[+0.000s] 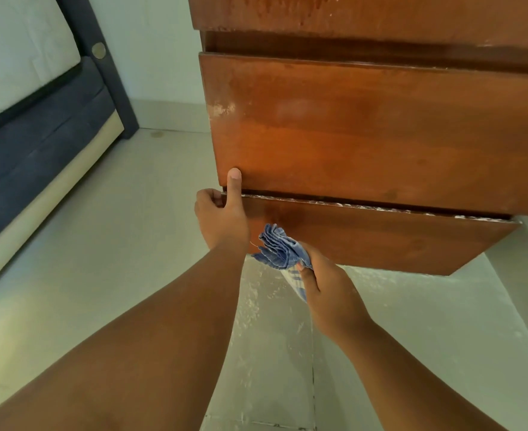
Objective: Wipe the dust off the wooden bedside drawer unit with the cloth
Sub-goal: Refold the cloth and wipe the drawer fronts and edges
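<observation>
On pale floor tiles (138,213), beside dark bed frame (54,144) and white wall (150,57): wooden drawer unit (365,135), dusty along bottom drawer (380,237) top edge. Left hand (222,217) clamped on that drawer's corner, thumb up against drawer above. Right hand (331,293) closed around bunched blue cloth (279,247), touching drawer front.
</observation>
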